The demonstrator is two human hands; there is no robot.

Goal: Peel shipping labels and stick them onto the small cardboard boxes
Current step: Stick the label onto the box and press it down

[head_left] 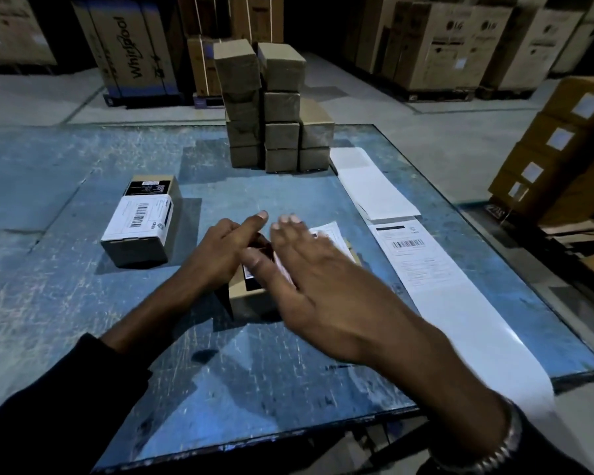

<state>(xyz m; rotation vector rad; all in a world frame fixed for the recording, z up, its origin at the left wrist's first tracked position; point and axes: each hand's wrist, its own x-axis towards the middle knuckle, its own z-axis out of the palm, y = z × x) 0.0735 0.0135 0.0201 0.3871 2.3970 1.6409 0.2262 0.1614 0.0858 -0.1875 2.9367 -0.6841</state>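
1. One small box (139, 222) is seen finished, a label already across its top, left of the hands on the blue table (66, 303).
2. A second box (251, 296) is being labelled: the right hand (309, 279) is laid flat, fingers straight, on the label (330, 234); the left hand (227, 252) is rested against the box (grasping nothing, as far as can be judged).
3. The plain stack (271, 108) is left unlabelled, and one printed label (415, 258) is left on the strip.

"Whirlpool" runs vertically in dark script up the tall brown cardboard carton (131, 46); right of it, large brown cardboard cartons (460, 42) carry round "LG" logos.
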